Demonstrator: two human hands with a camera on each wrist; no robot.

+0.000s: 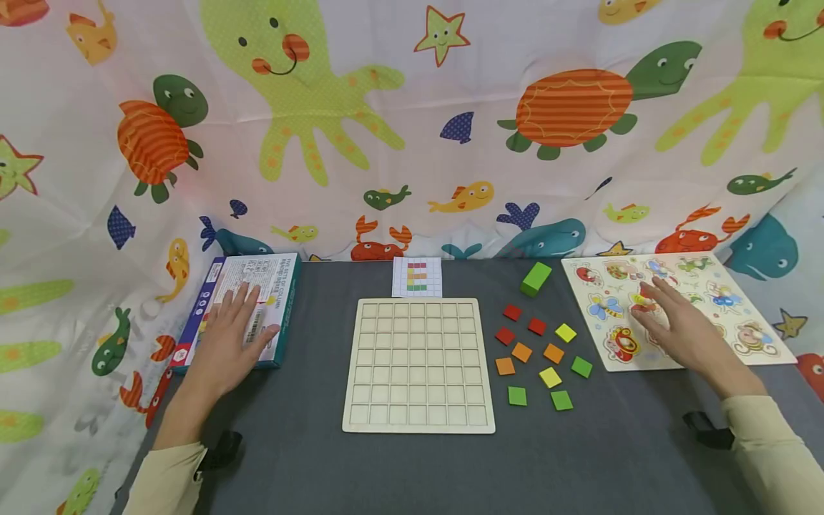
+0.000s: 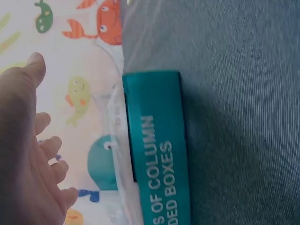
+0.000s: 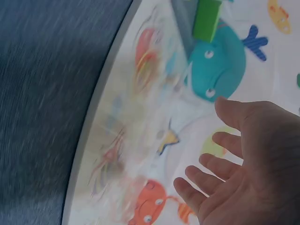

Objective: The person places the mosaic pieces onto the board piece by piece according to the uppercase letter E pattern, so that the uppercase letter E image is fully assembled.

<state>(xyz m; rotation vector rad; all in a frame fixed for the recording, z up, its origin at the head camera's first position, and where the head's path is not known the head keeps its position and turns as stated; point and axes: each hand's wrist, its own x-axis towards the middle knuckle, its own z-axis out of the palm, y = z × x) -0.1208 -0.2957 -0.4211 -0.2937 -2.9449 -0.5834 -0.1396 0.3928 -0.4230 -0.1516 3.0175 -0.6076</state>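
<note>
Clock positions taken from the middle of the grid board.

Grid board (image 1: 418, 365), one, pale wood, square cells, flat on the dark grey counter (image 1: 412, 472).

Box (image 1: 275, 292), one, teal side with white lettering, printed face up; towards half past 9.

Left hand (image 1: 227, 345), over the box; fingers loosely extended, thumb apart from them. Contact with the box cannot be told.

Picture board (image 1: 704, 286), one, white, printed with insects and flowers; between 2 and 3 o'clock.

Right hand (image 1: 687, 332), over the picture board; fingers and thumb apart, loosely extended. Contact likewise cannot be told; print blurred in the right wrist view.

Pattern card (image 1: 417, 277), one, white grid with coloured squares; 12 o'clock, just beyond the grid board.

Green block (image 1: 536, 279), one; 2 o'clock.

Tiles, loose, around 3 o'clock: red tiles (image 1: 537, 326), three; orange tiles (image 1: 521, 352), three; yellow tiles (image 1: 550, 377), two; green tiles (image 1: 561, 400), three.

Curtain (image 1: 386, 36), white, sea-creature print; 12 o'clock, behind the counter.
</note>
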